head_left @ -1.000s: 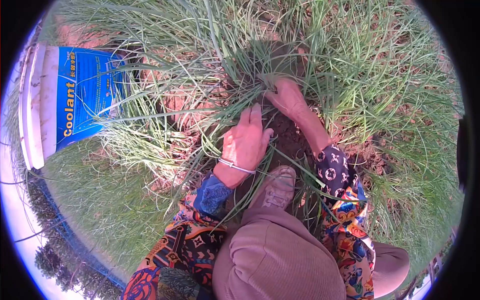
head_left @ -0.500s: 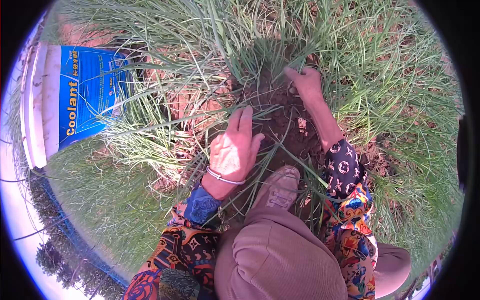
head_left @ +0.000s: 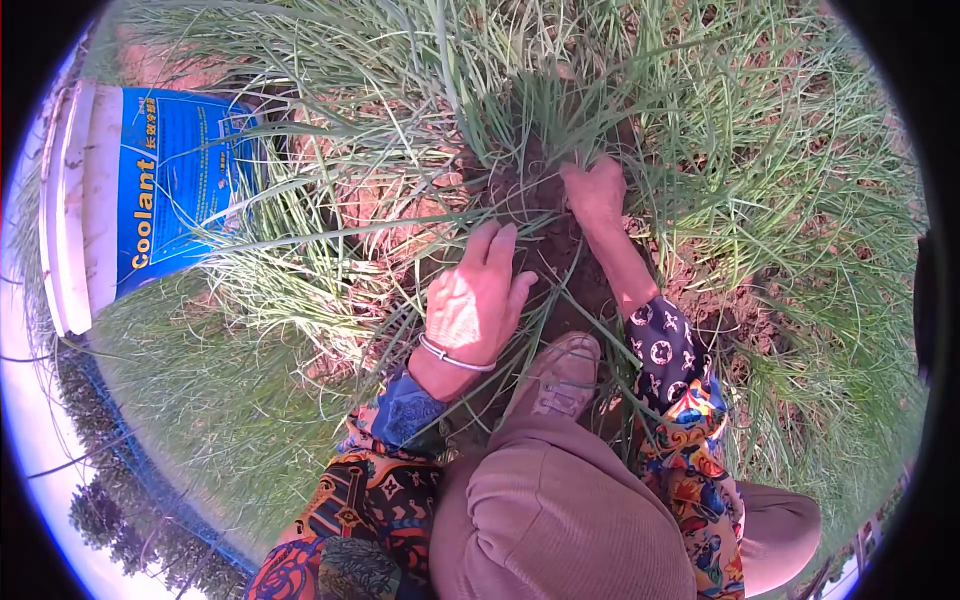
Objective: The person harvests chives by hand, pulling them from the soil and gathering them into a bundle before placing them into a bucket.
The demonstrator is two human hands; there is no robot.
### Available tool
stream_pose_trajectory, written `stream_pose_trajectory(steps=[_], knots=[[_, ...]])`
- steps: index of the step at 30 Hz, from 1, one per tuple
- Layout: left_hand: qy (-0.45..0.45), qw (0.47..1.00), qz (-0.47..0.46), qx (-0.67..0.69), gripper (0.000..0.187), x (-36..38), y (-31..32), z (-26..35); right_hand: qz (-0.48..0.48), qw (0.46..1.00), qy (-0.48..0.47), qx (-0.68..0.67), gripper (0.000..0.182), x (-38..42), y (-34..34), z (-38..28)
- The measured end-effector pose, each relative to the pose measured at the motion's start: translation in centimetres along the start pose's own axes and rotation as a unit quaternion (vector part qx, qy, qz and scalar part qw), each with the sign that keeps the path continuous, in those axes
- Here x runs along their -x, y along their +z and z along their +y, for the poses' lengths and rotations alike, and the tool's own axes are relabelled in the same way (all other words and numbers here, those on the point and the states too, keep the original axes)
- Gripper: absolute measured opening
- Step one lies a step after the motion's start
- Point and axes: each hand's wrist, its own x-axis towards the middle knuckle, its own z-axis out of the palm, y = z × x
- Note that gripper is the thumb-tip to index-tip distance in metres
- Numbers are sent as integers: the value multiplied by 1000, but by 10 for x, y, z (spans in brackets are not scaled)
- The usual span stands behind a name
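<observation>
My left hand [head_left: 470,305], with a silver bangle at its wrist, hovers over the soil with palm down. Its fingers are stretched out and the thumb stands apart; nothing is in it. My right hand [head_left: 597,195] is down at the dark bare soil [head_left: 545,240], beside a clump of long thin green leaves [head_left: 550,110]. Its fingers are curled and pressed together, and whatever they hold, if anything, is hidden. A few loose leaves cross the ground between the hands.
A white bucket with a blue "Coolant" label [head_left: 185,180] stands among the leaves at the left. Dense green plants [head_left: 800,200] surround the soil patch. My shoe [head_left: 565,380] and bent knee [head_left: 560,510] are close below my hands.
My right hand has moved slightly left and lower in the view, and its fingers have curled in. The left hand has shifted slightly right, its fingers bending a little. The bucket stays in place.
</observation>
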Motion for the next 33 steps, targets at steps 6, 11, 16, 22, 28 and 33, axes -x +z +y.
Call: stream_pose_trajectory(steps=[6,11,16,22,28,33], knots=[[3,1000,-4,-7,48,0,4,1,-26,993,-83,74,26,0,2,-1],[2,1000,-8,1,47,-2,0,0,-27,955,-238,174,23,7,4,7],[0,1000,-9,3,47,-2,2,-1,39,975,-182,125,19,6,-10,0],[40,999,10,10,47,2,9,-7,112,965,-151,183,34,-43,-15,-4],[12,999,-13,28,46,2,3,-6,96,975,-167,115,28,-52,-20,7],[8,1000,-17,17,47,-1,3,-4,9,987,4,-161,30,-43,-34,0]])
